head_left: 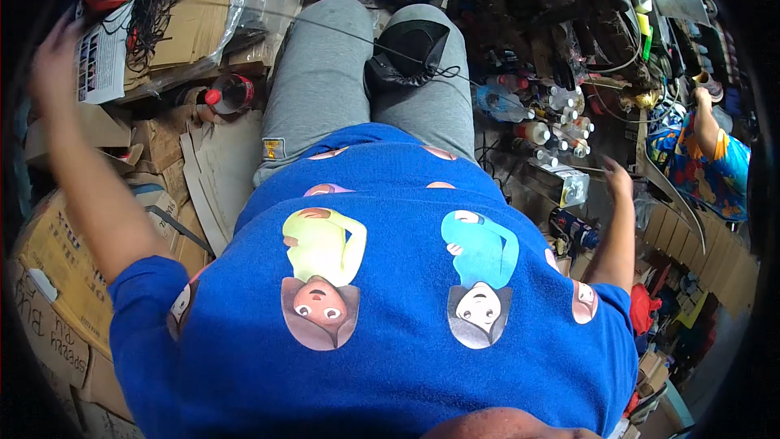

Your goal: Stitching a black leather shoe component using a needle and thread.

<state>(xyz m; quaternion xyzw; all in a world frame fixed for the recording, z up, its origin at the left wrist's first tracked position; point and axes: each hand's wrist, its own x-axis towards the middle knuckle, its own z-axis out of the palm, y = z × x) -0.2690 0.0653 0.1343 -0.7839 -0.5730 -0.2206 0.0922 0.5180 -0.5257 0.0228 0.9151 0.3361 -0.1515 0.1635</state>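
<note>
I look straight down at my own blue printed shirt (382, 301) and grey trousers (325, 81). A black shoe (406, 53) rests on my right thigh, with a thin black cord running across it. My left hand (53, 57) is raised at the far left, fingers spread, beside a white printed sheet (101, 53); it holds nothing. My right hand (615, 176) is stretched out to the right with fingers apart, empty, hovering near a small clear box (573, 187) and a cluster of small white bottles (561, 126).
Flattened and stacked cardboard boxes (57, 260) fill the left side, with a red-capped jar (231, 93) among them. Shoes, tools and cables crowd the top right. Another person in a colourful patterned shirt (707, 162) sits at the far right.
</note>
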